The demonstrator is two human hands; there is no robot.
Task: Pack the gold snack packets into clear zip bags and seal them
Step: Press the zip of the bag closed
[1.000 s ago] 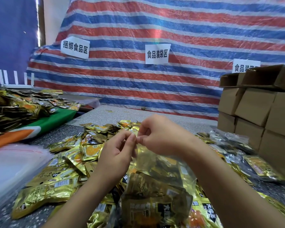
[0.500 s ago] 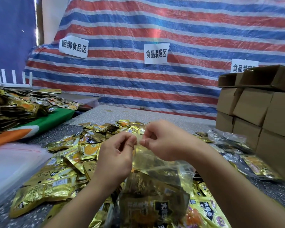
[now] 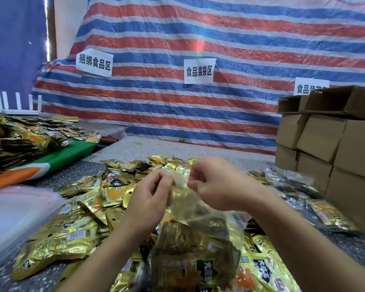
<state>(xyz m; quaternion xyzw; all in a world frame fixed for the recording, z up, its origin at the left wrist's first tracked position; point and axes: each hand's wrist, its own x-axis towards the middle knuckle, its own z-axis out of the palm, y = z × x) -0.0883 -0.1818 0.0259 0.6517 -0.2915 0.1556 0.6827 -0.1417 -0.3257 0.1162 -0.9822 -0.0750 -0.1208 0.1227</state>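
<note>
A clear zip bag (image 3: 195, 220) with gold snack packets inside hangs above the table in front of me. My left hand (image 3: 151, 199) pinches the bag's top strip at its left end. My right hand (image 3: 216, 185) pinches the same strip a little to the right. A short stretch of the strip shows between the two hands. Loose gold snack packets (image 3: 97, 197) lie heaped on the speckled table (image 3: 215, 151) under and around the bag.
A stack of empty clear bags (image 3: 15, 213) lies at the left. Filled bags (image 3: 299, 194) lie at the right beside stacked cardboard boxes (image 3: 333, 142). Another packet heap (image 3: 19, 135) sits on a green and orange cloth far left. A striped tarp hangs behind.
Both hands have moved slightly apart along the bag's top strip, and the bag has sunk a little lower over the packets.
</note>
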